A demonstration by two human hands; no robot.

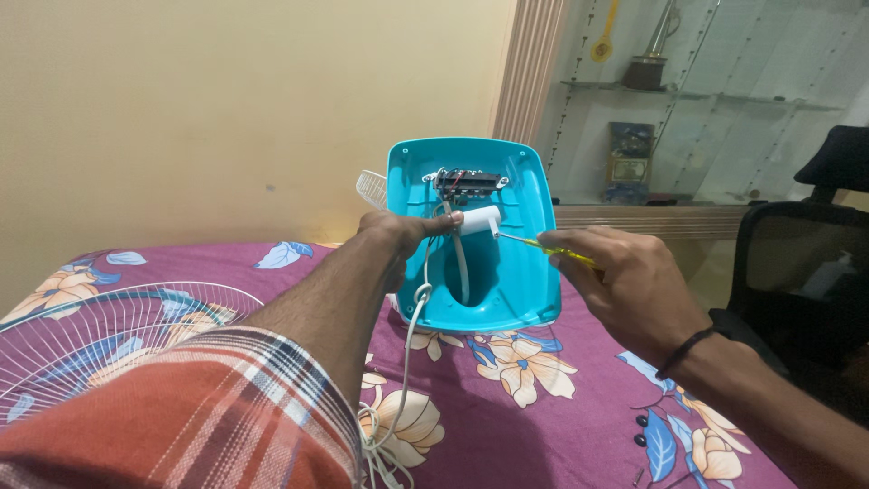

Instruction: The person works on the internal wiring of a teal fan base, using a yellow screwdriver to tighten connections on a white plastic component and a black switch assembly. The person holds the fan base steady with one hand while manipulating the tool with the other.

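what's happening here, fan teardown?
A person has a turquoise fan base propped up on a floral bedsheet, underside facing them. The left hand pinches a small white cylinder inside it, below a dark switch block. The right hand holds a yellow-handled screwdriver, tip at the cylinder's end. A white cord trails out over the bed. A white fan grille lies to the left; a few small dark screws sit near the right wrist.
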